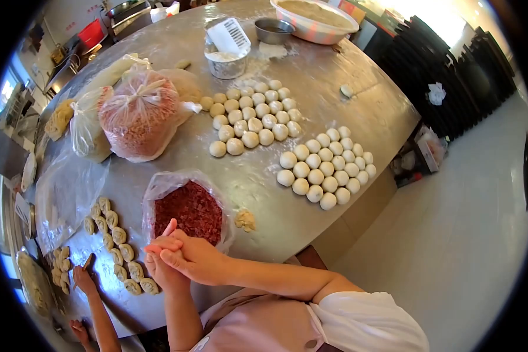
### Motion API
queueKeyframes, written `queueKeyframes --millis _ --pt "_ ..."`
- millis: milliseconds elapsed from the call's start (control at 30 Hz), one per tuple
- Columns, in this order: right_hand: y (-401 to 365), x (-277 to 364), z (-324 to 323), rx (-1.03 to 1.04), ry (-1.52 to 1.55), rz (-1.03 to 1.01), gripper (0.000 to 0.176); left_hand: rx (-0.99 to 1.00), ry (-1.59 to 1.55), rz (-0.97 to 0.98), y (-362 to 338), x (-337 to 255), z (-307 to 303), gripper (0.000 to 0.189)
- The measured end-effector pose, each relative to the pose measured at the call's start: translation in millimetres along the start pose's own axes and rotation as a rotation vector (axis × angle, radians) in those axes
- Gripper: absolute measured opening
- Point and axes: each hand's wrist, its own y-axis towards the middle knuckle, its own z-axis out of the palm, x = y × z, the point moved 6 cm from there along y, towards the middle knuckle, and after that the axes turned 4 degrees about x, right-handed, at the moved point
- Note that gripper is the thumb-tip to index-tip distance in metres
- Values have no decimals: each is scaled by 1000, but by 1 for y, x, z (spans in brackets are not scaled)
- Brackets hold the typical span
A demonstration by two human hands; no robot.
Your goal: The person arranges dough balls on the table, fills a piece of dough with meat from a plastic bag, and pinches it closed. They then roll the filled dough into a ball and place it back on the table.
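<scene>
My right hand (200,259) is clasped over my left hand (165,271), palms pressed together at the near edge of a plastic-lined container (149,214). Whatever lies between the palms is hidden. Dark red minced filling (189,212) fills the lined container just beyond my fingers. Right of it, a small scrap of dough (245,220) sits on the metal table. Rows of coiled dough pieces (118,236) lie to the left of my hands. Farther off are two groups of round white dough balls (250,139), the second group of dough balls (327,177) nearer the right edge.
Knotted plastic bags of pinkish filling (139,120) stand at the left. At the back are a flour tub (226,66), a metal bowl (274,30) and a striped basin (317,29). Another person's hand (85,281) holds a small stick at lower left. Black stacked trays (419,73) stand right.
</scene>
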Motion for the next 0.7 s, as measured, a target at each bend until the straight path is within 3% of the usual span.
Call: queueKeyframes --millis 67,100,133,167,233,300,367,467,500,567,700 --pt "-7 3 -19 -90 28 -104 39 3 111 -122 4 6 19 69" --pt "-12 -8 -30 -73 157 51 39 3 166 -180 8 3 39 73" --pt "-22 -17 -46 -54 284 204 39 -16 -179 -296 6 8 59 86" --pt "-35 -25 -63 -35 411 359 39 -4 -187 -297 7 10 65 87" --pt "-68 -19 -133 -266 393 318 42 18 -207 -297 9 14 73 91" --pt "-116 -28 -210 -487 770 61 44 19 -155 -322 9 15 60 79" --pt "-177 -3 -289 -1031 356 96 39 11 -140 -397 4 15 43 71" --pt "-255 32 -371 -1349 -530 516 40 -22 -155 -435 3 10 36 55" --pt "-274 30 -395 -1314 -809 648 47 -13 -153 -445 4 9 38 53" --pt "-291 19 -422 -1251 -868 879 54 13 -173 -463 5 11 44 47" --pt "-286 2 -446 -1107 -989 1108 62 42 -202 -503 2 13 50 45"
